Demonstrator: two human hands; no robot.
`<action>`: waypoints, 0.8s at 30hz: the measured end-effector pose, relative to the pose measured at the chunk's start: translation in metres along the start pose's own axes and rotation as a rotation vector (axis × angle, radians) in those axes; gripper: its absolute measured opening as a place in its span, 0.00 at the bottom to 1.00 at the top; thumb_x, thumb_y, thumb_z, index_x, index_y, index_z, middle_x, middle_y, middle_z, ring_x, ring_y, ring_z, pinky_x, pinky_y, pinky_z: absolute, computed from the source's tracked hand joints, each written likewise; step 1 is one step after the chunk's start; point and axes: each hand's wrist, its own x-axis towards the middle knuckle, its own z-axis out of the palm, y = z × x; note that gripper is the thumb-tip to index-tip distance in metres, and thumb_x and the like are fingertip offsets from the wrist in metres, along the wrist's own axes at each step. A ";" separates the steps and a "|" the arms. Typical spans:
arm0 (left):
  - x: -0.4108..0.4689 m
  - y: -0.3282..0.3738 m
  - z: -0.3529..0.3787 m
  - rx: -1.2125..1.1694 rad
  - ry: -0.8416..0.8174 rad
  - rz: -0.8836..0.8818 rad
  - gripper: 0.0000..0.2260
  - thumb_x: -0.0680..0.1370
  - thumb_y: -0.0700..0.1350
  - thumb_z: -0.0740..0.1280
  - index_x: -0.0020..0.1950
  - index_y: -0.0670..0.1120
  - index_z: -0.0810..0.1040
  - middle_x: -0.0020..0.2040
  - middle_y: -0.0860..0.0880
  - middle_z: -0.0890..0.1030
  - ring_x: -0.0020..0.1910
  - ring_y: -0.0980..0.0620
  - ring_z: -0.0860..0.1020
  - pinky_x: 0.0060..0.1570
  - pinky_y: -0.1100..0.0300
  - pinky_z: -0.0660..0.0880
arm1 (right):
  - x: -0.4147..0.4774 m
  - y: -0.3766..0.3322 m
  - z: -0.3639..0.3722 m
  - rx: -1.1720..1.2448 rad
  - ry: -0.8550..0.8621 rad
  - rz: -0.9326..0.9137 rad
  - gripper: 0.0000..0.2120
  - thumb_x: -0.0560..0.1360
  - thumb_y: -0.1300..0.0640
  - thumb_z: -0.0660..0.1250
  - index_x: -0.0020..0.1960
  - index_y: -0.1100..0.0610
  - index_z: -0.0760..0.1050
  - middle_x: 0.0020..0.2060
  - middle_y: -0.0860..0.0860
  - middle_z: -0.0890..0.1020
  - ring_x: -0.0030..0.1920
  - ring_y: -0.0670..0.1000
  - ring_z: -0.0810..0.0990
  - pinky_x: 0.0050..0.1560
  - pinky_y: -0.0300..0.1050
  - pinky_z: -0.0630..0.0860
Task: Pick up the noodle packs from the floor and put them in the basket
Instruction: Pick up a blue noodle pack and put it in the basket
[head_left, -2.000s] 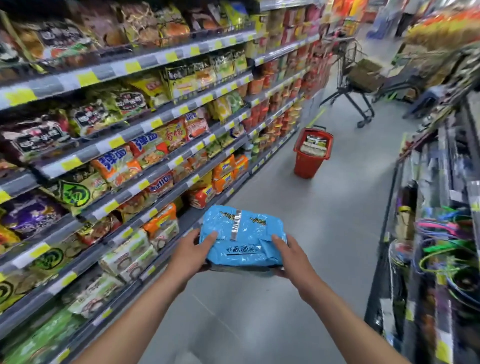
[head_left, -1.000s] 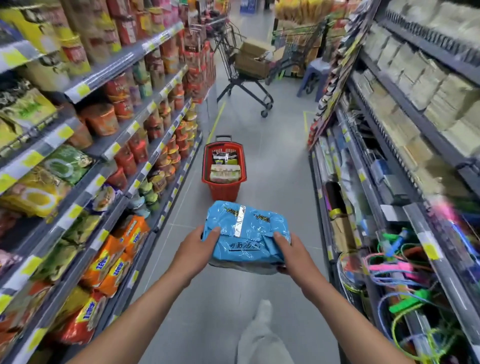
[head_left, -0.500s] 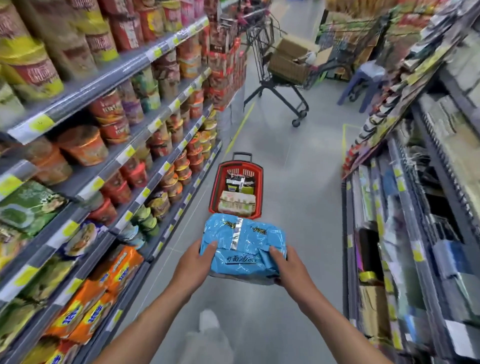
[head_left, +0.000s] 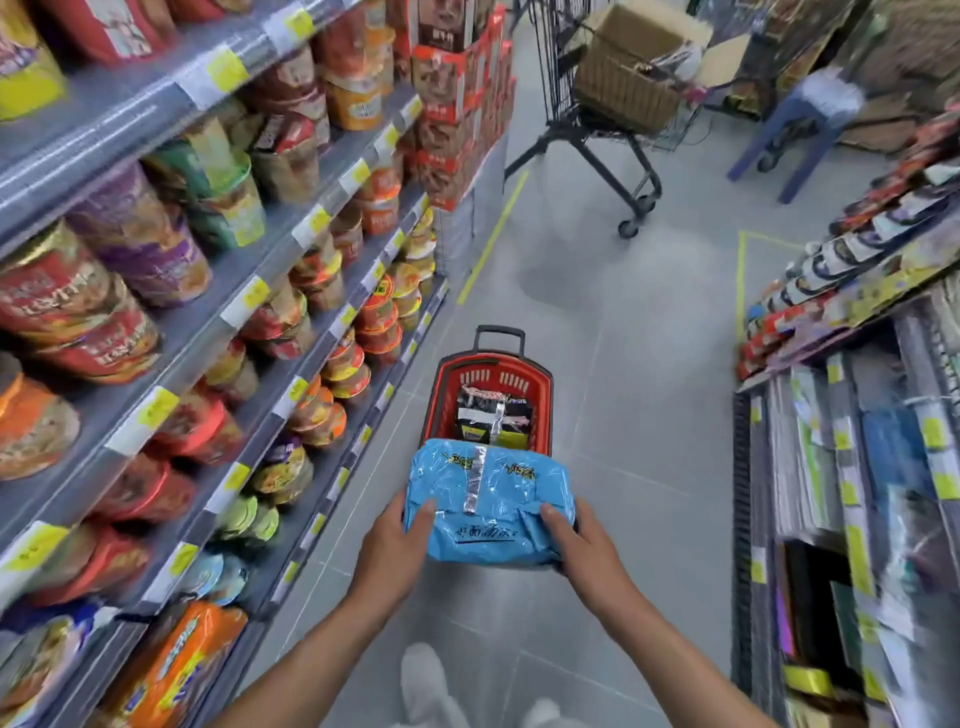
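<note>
both hands, left hand (head_left: 393, 552) and right hand (head_left: 586, 546), hold a blue noodle pack (head_left: 488, 503) by its side edges, fingers curled around it, in mid-air just short of the red basket (head_left: 492, 372)'s near rim. the basket stands on the grey aisle floor (head_left: 623, 415) between shelves (head_left: 218, 322), with open floor to its right.

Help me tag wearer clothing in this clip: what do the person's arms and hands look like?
No gloves, rings, watch or wristband show on the left hand or the right hand. The left arm and right arm are uncovered down to the picture's lower edge; no sleeve is in view.
</note>
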 end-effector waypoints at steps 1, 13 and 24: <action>0.033 0.004 0.007 0.003 0.005 -0.008 0.10 0.82 0.54 0.63 0.60 0.55 0.79 0.51 0.55 0.86 0.51 0.52 0.84 0.54 0.48 0.81 | 0.033 -0.005 0.001 0.000 -0.005 0.009 0.24 0.68 0.31 0.65 0.60 0.39 0.75 0.55 0.43 0.85 0.56 0.48 0.84 0.63 0.60 0.79; 0.351 0.004 0.117 0.044 0.040 -0.003 0.11 0.83 0.54 0.61 0.64 0.55 0.77 0.55 0.55 0.84 0.54 0.52 0.82 0.52 0.55 0.77 | 0.376 0.003 -0.008 0.010 0.003 0.021 0.24 0.69 0.34 0.66 0.62 0.42 0.76 0.56 0.45 0.86 0.56 0.50 0.85 0.63 0.60 0.79; 0.527 -0.020 0.189 0.109 0.033 -0.093 0.12 0.84 0.50 0.61 0.67 0.53 0.73 0.54 0.55 0.78 0.55 0.51 0.79 0.51 0.59 0.70 | 0.566 0.032 -0.004 -0.143 -0.032 0.011 0.12 0.80 0.50 0.64 0.63 0.43 0.69 0.59 0.49 0.82 0.57 0.52 0.82 0.63 0.54 0.77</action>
